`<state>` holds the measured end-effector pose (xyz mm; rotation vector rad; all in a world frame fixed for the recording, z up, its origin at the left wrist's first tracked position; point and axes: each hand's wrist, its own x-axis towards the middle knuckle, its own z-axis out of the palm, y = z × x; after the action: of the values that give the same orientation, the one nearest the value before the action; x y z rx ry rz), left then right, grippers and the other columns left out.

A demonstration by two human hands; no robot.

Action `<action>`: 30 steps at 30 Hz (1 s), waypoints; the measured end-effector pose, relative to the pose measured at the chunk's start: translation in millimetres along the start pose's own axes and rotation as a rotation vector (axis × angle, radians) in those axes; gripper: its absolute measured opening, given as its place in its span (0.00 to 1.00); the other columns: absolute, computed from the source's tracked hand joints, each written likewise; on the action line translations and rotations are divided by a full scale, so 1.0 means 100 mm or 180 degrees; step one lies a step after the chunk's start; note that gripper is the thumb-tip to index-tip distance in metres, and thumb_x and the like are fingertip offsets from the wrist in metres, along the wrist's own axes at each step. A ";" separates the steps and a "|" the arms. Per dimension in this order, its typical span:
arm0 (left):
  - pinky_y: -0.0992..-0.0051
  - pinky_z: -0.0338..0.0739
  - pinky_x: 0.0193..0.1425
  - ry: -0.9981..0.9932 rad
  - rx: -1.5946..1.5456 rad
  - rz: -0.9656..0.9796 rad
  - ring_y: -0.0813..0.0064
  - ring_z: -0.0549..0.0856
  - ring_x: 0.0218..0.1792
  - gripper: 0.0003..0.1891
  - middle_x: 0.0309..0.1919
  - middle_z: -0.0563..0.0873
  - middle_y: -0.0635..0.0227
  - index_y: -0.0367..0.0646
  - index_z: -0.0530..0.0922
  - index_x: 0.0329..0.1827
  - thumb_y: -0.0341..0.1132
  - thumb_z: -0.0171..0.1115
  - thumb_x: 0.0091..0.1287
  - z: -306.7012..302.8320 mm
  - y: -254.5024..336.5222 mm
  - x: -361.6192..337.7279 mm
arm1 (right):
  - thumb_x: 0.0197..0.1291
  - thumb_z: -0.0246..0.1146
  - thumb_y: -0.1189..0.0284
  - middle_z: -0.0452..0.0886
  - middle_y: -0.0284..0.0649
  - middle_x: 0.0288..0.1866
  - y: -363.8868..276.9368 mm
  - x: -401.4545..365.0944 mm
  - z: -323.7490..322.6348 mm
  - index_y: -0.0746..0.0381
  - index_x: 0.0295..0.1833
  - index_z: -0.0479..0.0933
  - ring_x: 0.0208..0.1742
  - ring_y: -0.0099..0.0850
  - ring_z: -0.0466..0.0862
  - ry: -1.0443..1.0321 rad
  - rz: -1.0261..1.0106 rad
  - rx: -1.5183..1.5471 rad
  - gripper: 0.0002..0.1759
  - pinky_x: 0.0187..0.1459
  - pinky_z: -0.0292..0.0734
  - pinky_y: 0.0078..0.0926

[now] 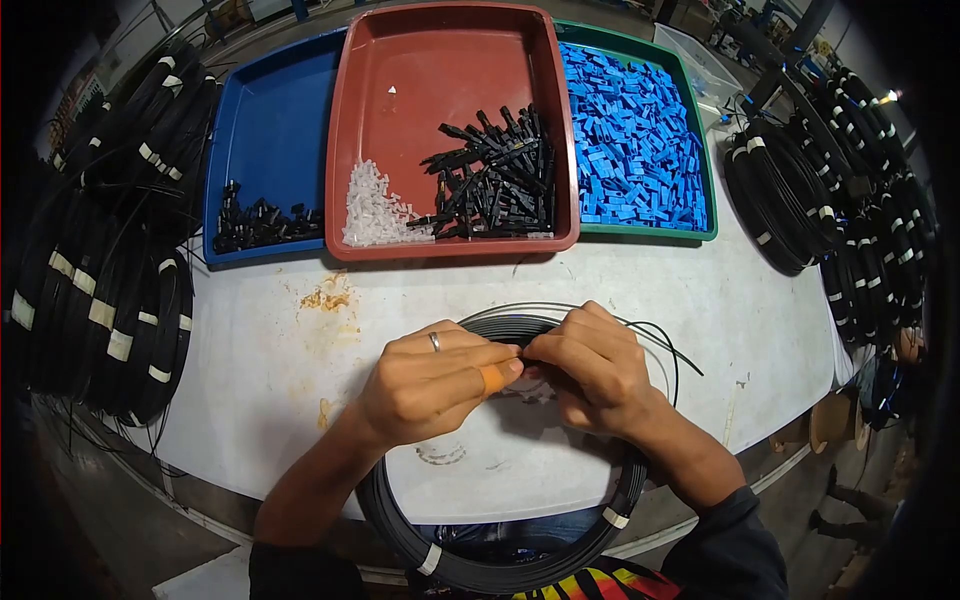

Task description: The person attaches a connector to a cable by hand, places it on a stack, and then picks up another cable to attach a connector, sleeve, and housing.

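A coil of black cable [500, 578], bound with white tape, rests partly on the table and hangs over its near edge. Above the coil's far side, my left hand [430, 385] pinches with thumb and fingers; it wears a ring and an orange wrap on one finger. Facing it, my right hand [598, 365] is closed in a pinch, its fingertips meeting those of the left. Between them shows a dark bit of black cable, mostly covered by the fingers. To the right of my right hand, a loose cable end [683, 357] sticks out.
Behind the coil stand a blue tray [270, 125] with small black parts, a red tray [400, 50] with black connectors and clear pieces, and a green tray [708, 190] of blue clips. Taped cable coils [95, 290] hang left; more coils [785, 195] sit right on the white table [270, 400].
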<state>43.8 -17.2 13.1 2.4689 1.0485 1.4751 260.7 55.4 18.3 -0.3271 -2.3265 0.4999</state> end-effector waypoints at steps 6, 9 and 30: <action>0.72 0.88 0.43 0.0137 -0.0086 -0.0418 0.67 0.94 0.38 0.07 0.35 0.93 0.59 0.36 0.89 0.36 0.20 0.78 0.55 0.02 0.02 -0.01 | 0.42 0.71 0.82 0.80 0.38 0.33 0.08 0.02 0.07 0.63 0.44 0.82 0.32 0.38 0.78 0.0118 0.0086 0.0151 0.18 0.38 0.71 0.36; 0.72 0.88 0.43 0.0141 -0.0358 -0.0752 0.67 0.94 0.38 0.07 0.36 0.93 0.58 0.35 0.89 0.36 0.21 0.78 0.56 0.00 0.04 0.00 | 0.45 0.71 0.82 0.83 0.38 0.35 0.03 0.05 0.05 0.63 0.43 0.82 0.32 0.37 0.79 0.0343 -0.0146 0.0059 0.15 0.38 0.71 0.34; 0.73 0.87 0.42 0.0045 -0.0728 -0.0962 0.67 0.93 0.35 0.08 0.33 0.93 0.58 0.34 0.88 0.36 0.22 0.79 0.56 -0.01 0.06 -0.01 | 0.35 0.72 0.79 0.85 0.43 0.35 0.05 0.05 0.04 0.68 0.42 0.83 0.33 0.38 0.84 0.0609 -0.0698 0.0010 0.20 0.35 0.77 0.33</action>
<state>46.0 -23.2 15.0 2.0452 1.1251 1.4288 254.7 60.3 16.4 -0.1102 -2.1432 0.3484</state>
